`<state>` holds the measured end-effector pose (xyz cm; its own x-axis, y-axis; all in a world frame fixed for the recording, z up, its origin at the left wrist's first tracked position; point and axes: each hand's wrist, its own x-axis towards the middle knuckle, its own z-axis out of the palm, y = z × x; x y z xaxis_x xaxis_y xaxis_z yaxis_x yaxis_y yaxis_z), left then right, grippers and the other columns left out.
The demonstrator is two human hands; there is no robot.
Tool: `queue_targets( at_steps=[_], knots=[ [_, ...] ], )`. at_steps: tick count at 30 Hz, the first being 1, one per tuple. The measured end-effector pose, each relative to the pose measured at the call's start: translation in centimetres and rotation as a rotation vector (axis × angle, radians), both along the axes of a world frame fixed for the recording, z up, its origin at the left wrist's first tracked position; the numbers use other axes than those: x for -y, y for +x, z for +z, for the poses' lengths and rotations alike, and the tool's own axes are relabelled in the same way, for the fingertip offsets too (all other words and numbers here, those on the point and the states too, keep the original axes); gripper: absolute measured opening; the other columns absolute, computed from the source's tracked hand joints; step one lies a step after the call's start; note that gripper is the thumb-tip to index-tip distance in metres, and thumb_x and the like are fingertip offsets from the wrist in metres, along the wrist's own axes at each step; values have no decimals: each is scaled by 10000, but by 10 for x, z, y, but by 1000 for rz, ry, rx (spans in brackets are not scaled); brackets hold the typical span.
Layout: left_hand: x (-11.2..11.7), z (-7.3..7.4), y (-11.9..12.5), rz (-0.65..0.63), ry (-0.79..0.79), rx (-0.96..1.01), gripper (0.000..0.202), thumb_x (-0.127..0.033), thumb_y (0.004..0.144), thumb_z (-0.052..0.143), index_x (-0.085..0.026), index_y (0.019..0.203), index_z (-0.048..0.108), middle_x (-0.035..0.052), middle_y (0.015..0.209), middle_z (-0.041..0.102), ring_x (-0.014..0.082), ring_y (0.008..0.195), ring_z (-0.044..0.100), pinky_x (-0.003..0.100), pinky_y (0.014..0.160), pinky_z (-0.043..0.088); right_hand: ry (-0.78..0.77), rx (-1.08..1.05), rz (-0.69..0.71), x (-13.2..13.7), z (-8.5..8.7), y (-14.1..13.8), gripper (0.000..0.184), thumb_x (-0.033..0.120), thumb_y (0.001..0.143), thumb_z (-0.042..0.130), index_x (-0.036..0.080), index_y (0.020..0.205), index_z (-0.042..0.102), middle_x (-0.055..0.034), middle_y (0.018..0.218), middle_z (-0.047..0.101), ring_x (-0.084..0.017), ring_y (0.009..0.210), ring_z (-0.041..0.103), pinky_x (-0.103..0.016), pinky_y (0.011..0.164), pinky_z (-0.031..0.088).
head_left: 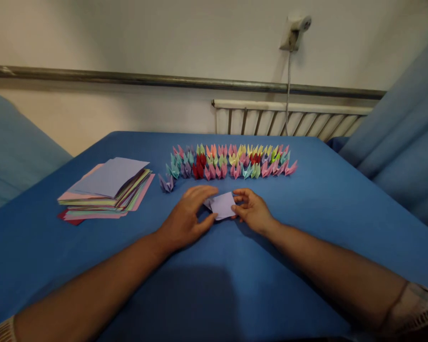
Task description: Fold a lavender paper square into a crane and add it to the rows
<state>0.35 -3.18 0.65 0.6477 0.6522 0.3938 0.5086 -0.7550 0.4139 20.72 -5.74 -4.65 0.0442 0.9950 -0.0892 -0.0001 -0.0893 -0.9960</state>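
A small folded lavender paper lies on the blue sheet between my hands. My left hand rests over its left edge, thumb under the corner and fingers curved on top, gripping it. From the right, my right hand pinches the paper's other edge with thumb and fingertips. Just beyond the hands stand rows of several small folded paper cranes in pink, yellow, green, red and purple. One purple crane sits apart at the near left of the rows.
A stack of coloured paper squares lies at the left, a lavender sheet on top. Behind the blue surface are a white rail, a metal wall bar and a wall fitting with a cord. Blue bedding rises at both sides.
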Motion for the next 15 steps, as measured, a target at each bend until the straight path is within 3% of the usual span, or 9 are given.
queue_targets(
  at_steps=[3,7,10,13,15],
  knots=[
    [4,2,1,-194,-12,-97,460,-311,822,662,-198,1246,522,103,1262,593,261,1228,495,444,1060,373,-30,-61,21,-4,2,2,368,124,725,631,215,1046,476,4,899,629,-82,516,600,-182,412,441],
    [4,-5,3,-226,1,-174,194,-233,901,550,-193,1086,595,71,1128,665,224,1100,578,414,1019,397,-56,5,39,-3,3,1,382,105,739,603,209,1082,469,-9,941,629,-83,527,597,-202,437,440],
    [1,-10,5,-214,-14,-212,150,-203,924,495,-191,993,628,53,1004,701,204,986,626,400,978,422,16,277,36,3,6,4,386,117,762,600,200,1123,491,-33,1005,624,-85,566,582,-245,520,470],
    [2,-11,5,-196,-58,-221,118,-197,900,522,-195,938,634,51,997,703,208,978,632,387,948,440,247,683,53,12,14,12,351,155,770,641,191,1105,542,-51,1029,605,-138,754,595,-327,733,494],
    [3,-10,5,-178,-97,-216,81,-188,877,543,-195,886,624,49,1013,698,209,977,630,369,915,455,368,786,116,19,20,17,254,127,801,597,191,1045,569,-49,1033,581,-152,849,586,-333,810,476]
  ],
)
